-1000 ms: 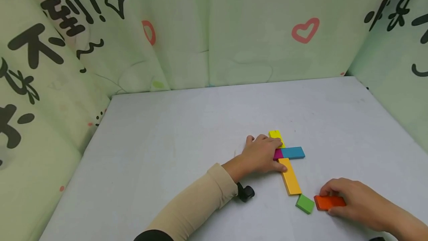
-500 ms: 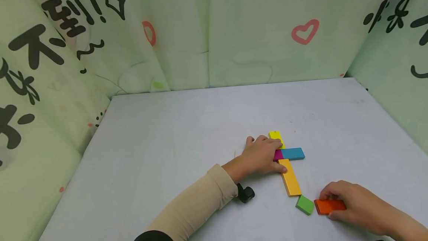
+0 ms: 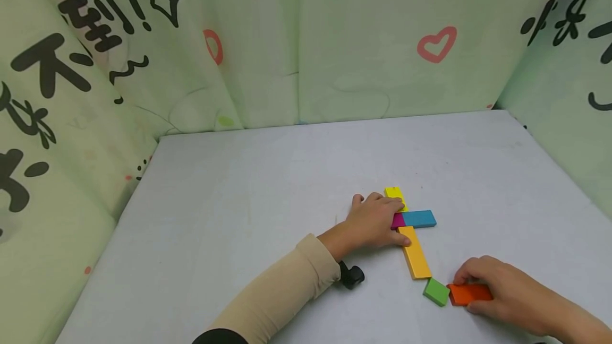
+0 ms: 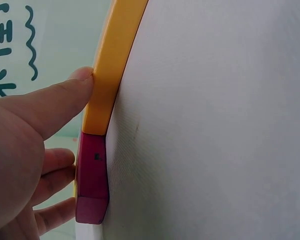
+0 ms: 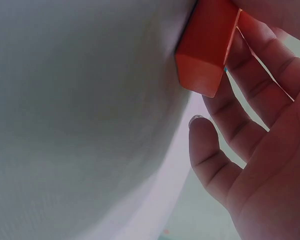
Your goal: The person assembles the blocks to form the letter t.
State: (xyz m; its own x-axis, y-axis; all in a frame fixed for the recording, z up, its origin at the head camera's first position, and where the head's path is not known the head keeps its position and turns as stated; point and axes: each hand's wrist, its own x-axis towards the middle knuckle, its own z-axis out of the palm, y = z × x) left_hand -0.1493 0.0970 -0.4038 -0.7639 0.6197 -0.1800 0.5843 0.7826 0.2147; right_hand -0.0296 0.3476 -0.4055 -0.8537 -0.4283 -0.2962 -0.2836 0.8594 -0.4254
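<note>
In the head view my left hand [image 3: 373,220] lies over a row of flat wooden blocks. Its thumb rests on the amber block [image 3: 415,256], and its fingers reach across the magenta block [image 4: 92,175] to the yellow block [image 3: 394,192]. A blue block [image 3: 421,218] sticks out to the right, end to end with the magenta one, which the hand partly covers. Below the amber block, a green block [image 3: 436,292] sits turned at an angle. My right hand [image 3: 507,293] pinches an orange-red block [image 3: 469,294] between thumb and fingers, its left end right at the green block's corner.
The blocks lie on a white-covered table [image 3: 268,185]. Behind and at both sides hangs a pale green printed curtain [image 3: 354,68]. A black wrist device [image 3: 352,277] shows beside the left sleeve [image 3: 287,285].
My right hand has shifted the orange-red block slightly left, up against the green block's corner. The left hand and the other blocks have stayed in place.
</note>
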